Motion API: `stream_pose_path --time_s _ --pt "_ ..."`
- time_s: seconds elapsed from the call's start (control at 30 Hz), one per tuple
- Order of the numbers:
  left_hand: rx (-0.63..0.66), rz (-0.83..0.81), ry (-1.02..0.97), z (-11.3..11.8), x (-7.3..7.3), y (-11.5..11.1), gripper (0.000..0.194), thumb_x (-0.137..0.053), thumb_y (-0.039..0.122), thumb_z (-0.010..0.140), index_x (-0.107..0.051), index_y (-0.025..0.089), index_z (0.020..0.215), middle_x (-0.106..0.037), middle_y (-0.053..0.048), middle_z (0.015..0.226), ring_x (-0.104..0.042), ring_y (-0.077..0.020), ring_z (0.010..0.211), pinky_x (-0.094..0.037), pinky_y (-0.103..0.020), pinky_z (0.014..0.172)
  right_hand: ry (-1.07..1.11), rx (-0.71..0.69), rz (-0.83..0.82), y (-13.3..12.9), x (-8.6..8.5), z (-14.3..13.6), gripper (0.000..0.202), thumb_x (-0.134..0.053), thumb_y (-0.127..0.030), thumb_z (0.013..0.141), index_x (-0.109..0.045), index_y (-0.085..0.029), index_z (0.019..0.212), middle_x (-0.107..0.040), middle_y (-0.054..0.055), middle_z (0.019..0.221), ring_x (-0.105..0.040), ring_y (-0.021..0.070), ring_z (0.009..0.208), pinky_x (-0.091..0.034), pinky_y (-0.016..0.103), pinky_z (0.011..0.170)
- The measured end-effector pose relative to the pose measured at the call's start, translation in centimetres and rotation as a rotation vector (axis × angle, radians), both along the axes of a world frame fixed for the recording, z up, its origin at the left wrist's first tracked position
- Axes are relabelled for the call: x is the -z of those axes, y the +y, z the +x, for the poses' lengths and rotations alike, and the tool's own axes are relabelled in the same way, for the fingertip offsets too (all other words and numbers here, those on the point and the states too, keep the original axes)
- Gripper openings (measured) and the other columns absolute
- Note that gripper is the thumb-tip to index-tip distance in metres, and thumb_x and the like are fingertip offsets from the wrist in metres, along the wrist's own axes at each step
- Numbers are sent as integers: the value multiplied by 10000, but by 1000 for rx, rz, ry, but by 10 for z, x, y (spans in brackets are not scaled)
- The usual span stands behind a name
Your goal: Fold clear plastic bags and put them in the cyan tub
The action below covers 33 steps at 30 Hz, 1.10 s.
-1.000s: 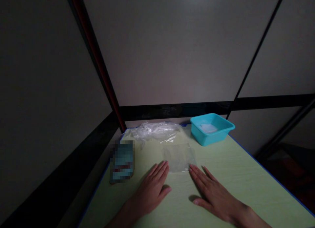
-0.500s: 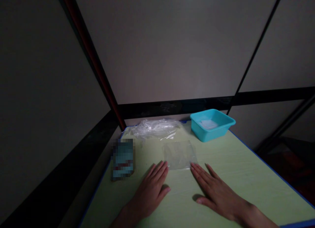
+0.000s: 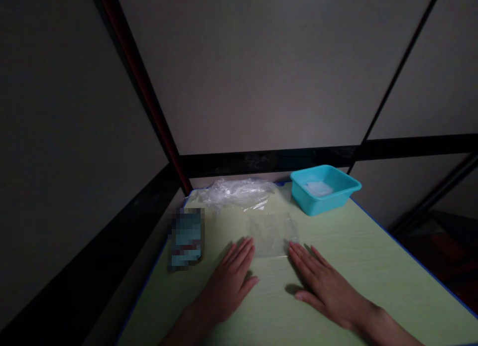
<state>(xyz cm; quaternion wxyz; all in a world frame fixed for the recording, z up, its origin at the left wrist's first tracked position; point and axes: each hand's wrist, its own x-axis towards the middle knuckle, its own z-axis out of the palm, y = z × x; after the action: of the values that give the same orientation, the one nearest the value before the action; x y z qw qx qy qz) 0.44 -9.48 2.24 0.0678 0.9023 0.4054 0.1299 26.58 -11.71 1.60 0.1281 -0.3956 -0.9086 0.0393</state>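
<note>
A small clear plastic bag (image 3: 272,235) lies flat on the pale green table (image 3: 276,306). The fingertips of my left hand (image 3: 232,281) rest at its near left corner, fingers stretched out and thumb apart. On the other side, my right hand (image 3: 326,285) touches the near right corner with its fingertips, also with fingers extended and thumb spread. Neither hand grips anything.
Crumpled clear plastic (image 3: 237,192) lies along the table's back edge. A turquoise basin (image 3: 317,204) with something white (image 3: 319,188) inside stands at the back right. A pixelated, blurred object (image 3: 186,239) is near the left edge. Wall panels (image 3: 257,87) rise behind.
Both hands have slid slightly forward along the bag's sides, away from me. The bag and the other things stay in place; the view has shifted a little.
</note>
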Motion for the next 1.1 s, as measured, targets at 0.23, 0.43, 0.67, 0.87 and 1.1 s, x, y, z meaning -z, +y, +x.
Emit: stream_pose_path --time_s 0.23,0.43,0.67,0.87,1.1 --pt "77 2 -7 44 -4 29 641 -480 377 799 -225 103 1319 -201 -136 1389 -137 -215 1282 -186 -350 1042 18 77 42 27 12 -21 726 -345 -516 829 -77 -101 1361 -155 156 1388 -146 255 1272 -244 433 1010" --pt "190 -55 -3 39 3 36 623 -484 403 797 -219 212 1328 -203 -61 1400 -138 -217 1284 -160 -362 1040 -20 57 49 27 20 -18 747 -341 -531 824 -60 -93 1360 -150 166 1386 -136 258 1273 -253 434 1005" --pt "176 -52 101 21 0 33 596 -446 413 820 -203 223 1330 -167 -51 1413 -119 -200 1291 -136 -362 1040 -45 61 68 20 18 -8 735 -346 -511 832 -28 -113 1362 -135 148 1394 -141 246 1275 -230 445 1009" --pt "34 -29 133 -3 10 25 720 -478 400 793 -85 171 1351 -121 -80 1420 -89 -197 1295 -121 -378 1045 -67 91 90 13 18 5 733 -338 -501 840 8 -119 1362 -147 134 1399 -138 237 1277 -225 444 1010" --pt "72 -60 -54 -12 10 24 726 -556 318 750 -158 183 1342 -197 -74 1405 -167 -200 1281 -200 -364 1039 -78 103 201 17 7 20 367 -398 -324 864 -473 -142 1174 -348 113 1335 -314 237 1215 -372 367 930"
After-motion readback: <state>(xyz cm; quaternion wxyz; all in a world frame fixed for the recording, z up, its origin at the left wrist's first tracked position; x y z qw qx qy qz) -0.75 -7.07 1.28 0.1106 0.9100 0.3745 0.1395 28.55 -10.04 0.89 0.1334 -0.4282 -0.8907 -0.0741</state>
